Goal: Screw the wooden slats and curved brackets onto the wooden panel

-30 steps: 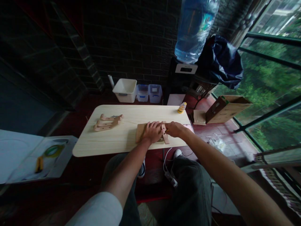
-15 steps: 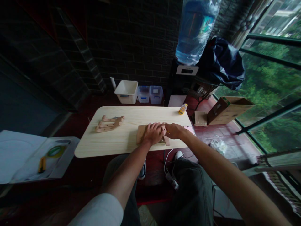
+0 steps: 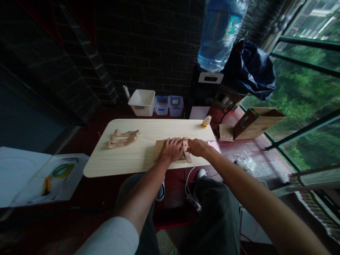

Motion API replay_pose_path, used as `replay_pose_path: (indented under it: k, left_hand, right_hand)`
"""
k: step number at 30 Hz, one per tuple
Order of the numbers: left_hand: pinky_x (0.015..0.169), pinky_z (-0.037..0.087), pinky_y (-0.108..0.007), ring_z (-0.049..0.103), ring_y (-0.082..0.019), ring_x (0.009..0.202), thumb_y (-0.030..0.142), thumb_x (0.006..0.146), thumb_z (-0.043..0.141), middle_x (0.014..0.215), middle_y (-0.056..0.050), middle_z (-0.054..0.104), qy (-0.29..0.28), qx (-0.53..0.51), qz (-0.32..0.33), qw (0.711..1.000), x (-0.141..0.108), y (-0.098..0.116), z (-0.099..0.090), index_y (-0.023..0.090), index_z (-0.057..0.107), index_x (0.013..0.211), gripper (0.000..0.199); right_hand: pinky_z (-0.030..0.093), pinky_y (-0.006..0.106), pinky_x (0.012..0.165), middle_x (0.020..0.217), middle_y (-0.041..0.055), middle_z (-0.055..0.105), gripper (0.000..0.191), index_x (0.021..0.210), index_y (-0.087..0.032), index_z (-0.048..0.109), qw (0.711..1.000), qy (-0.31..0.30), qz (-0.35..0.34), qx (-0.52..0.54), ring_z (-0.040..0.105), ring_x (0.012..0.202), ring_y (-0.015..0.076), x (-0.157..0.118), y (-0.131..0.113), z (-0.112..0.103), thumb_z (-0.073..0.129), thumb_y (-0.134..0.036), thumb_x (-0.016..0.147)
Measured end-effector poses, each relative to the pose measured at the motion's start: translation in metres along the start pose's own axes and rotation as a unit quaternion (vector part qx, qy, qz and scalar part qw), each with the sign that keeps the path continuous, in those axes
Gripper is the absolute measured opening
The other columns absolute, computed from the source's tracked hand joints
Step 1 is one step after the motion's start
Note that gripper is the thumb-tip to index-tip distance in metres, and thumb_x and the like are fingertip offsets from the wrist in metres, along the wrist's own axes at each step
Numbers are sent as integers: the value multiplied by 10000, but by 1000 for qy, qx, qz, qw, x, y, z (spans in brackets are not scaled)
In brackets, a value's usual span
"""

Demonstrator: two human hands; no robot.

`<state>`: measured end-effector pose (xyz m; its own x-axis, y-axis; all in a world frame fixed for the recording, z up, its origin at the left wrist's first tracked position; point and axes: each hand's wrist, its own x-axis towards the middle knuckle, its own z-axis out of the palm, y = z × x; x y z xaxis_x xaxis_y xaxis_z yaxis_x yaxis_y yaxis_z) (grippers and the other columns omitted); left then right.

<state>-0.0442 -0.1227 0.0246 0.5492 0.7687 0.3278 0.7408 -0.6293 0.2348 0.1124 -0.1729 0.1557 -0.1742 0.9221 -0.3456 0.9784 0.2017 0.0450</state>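
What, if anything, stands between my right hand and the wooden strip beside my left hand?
Nothing visible does. Your right hand is right at the wooden strip; your left hand lies on the strip's other side, over the brown board.

The pale table [image 3: 143, 163] bore curved wooden pieces [image 3: 122, 142] at ten o'clock, a yellow-based bottle [image 3: 205, 123] at two, a phone [image 3: 213, 144] at three — and a brown board [image 3: 158, 149] toward five.

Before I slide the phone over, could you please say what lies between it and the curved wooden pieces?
The head view shows a flat brown piece between them, under the left hand, plus a wooden strip beside the right hand.
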Motion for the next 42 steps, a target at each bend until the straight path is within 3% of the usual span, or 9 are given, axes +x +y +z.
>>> replay_pose_path:
  k: [5,12,20,24,30,34,38,42]
  left_hand:
    - [1208,254,-536,466,-281,1377,441,1009,386,1477,-72,563,2,0,5,1000,0,-1,1,281,600,1354,437]
    - [1214,247,-526,470,-281,1371,443,1000,406,1471,-78,565,5,-6,4,1000,0,-1,1,277,589,1366,442]
    - [1219,236,-540,447,-283,1395,425,992,428,1487,-75,553,6,2,7,1000,-2,1,1,273,603,1349,426]
    - [1223,232,-541,446,-279,1398,447,1003,409,1489,-74,552,7,3,6,1000,-2,1,1,281,586,1375,444]
    - [1220,239,-535,457,-278,1387,452,1005,405,1485,-74,555,3,4,-2,1000,0,2,1,283,571,1398,458]
    - [1215,248,-536,452,-285,1392,459,1000,415,1490,-76,551,2,-2,-2,1000,0,2,1,280,567,1403,465]
    - [1213,250,-537,449,-284,1395,455,1001,413,1485,-77,555,3,-4,2,1000,0,1,2,279,566,1404,465]
    - [1215,246,-534,454,-285,1390,465,1004,407,1479,-75,561,7,-3,0,1000,0,1,3,279,587,1381,457]
  right_hand:
    - [534,333,892,1233,192,704,373,1345,-151,524,999,13,-49,-19,700,1119,270,-3,4,-2,537,-287,998]
    - [532,322,902,1217,211,709,402,1258,-98,597,1000,-6,5,2,695,1127,283,5,5,3,540,-402,1001]
    - [542,338,893,1262,209,692,421,1400,-105,486,999,9,-41,-12,690,1140,281,-10,-12,-6,495,-189,987]
    - [542,340,879,1240,190,706,406,1383,-164,515,1000,13,-22,0,701,1120,283,-10,-5,-9,534,-289,998]
    - [529,320,895,1227,208,711,390,1291,-106,588,998,-10,36,42,693,1141,281,0,2,0,528,-363,1004]
    - [527,338,910,1253,208,700,432,1366,-113,524,999,-2,-4,33,686,1150,293,-1,0,2,550,-304,979]
    - [521,331,901,1245,163,712,354,1330,-181,546,998,4,-58,11,691,1130,274,-2,3,1,532,-260,985]
    - [522,322,875,1188,157,733,321,1260,-176,598,999,15,-35,20,706,1091,267,1,8,3,530,-347,997]
